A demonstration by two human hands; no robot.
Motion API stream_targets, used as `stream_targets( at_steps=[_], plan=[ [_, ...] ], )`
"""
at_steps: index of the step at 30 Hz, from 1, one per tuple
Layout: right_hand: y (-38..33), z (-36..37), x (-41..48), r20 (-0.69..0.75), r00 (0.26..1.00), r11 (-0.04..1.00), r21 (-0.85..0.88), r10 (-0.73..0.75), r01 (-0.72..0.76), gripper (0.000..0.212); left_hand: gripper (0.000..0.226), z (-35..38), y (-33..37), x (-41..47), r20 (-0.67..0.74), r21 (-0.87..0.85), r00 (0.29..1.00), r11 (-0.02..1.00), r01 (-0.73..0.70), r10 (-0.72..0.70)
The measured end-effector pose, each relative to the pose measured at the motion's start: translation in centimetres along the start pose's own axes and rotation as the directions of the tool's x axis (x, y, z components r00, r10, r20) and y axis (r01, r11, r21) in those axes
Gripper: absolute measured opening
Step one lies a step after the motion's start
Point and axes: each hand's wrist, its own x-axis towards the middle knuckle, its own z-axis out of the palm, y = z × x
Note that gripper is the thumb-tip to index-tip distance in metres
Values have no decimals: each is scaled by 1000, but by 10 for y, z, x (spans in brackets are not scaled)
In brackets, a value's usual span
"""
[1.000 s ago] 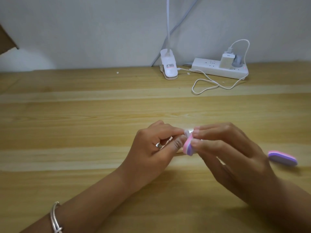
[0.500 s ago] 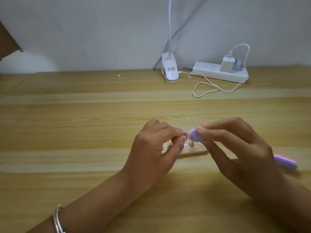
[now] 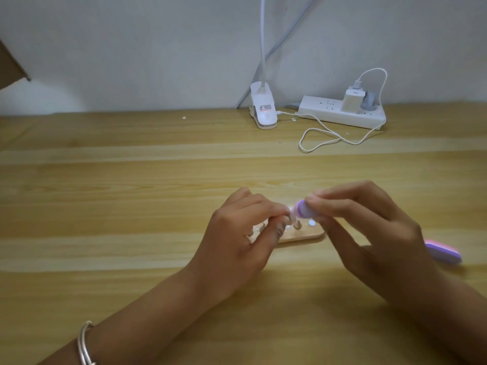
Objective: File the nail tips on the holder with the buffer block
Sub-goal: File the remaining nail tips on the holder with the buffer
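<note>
Two blocks in view: a spare block point(image 3: 442, 251) lies on the table point(image 3: 131, 206) at the right edge, with a power strip point(image 3: 342, 111) upper right. Mid-frame, the left hand point(image 3: 237, 241) hides half the wooden holder point(image 3: 303, 235) and pinches a nail tip point(image 3: 292, 213). The right hand point(image 3: 369, 227) pinches the purple buffer block point(image 3: 303, 212) against that tip.

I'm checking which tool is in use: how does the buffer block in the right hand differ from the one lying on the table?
The held buffer block is pinched by the right hand, raised at a nail tip on the holder; the spare buffer block lies flat on the table, untouched. The held one shows mainly its purple end; the spare shows pink over purple. Both have rounded ends.
</note>
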Motion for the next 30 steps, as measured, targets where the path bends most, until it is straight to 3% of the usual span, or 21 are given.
stream_targets(
  at_steps=[5, 10, 13, 18, 22, 27, 30],
  plan=[
    [-8, 4, -5, 50, 997, 997, 28, -66, 65, 28, 12, 0, 2, -1, 45, 6, 999, 1000, -13, 13],
    [0, -1, -1, 17, 1000, 1000, 30, -7, 7, 22, 10, -3, 0, 1, 46, -8, 999, 1000, -7, 7],
    [-8, 4, -6, 80, 993, 994, 78, -86, 80, 27, 11, -3, 3, 0, 71, -12, 997, 1000, -19, 20],
    [3, -3, 2, -32, 999, 998, 65, 8, -5, 30, 14, -8, 8, 2, 56, -67, 997, 996, 54, -50],
    [-10, 2, -5, -12, 994, 983, 153, -105, 106, 27, 19, -6, 12, -1, 79, -62, 996, 997, 40, -35],
    [1, -3, -1, -35, 999, 995, 87, -35, 38, 27, 19, -8, 12, -2, 93, -187, 992, 977, 105, -89],
    [-8, 1, -7, -36, 994, 989, 97, -106, 109, 24, 21, -5, 11, -2, 118, -207, 988, 971, 119, -96]
  ],
)
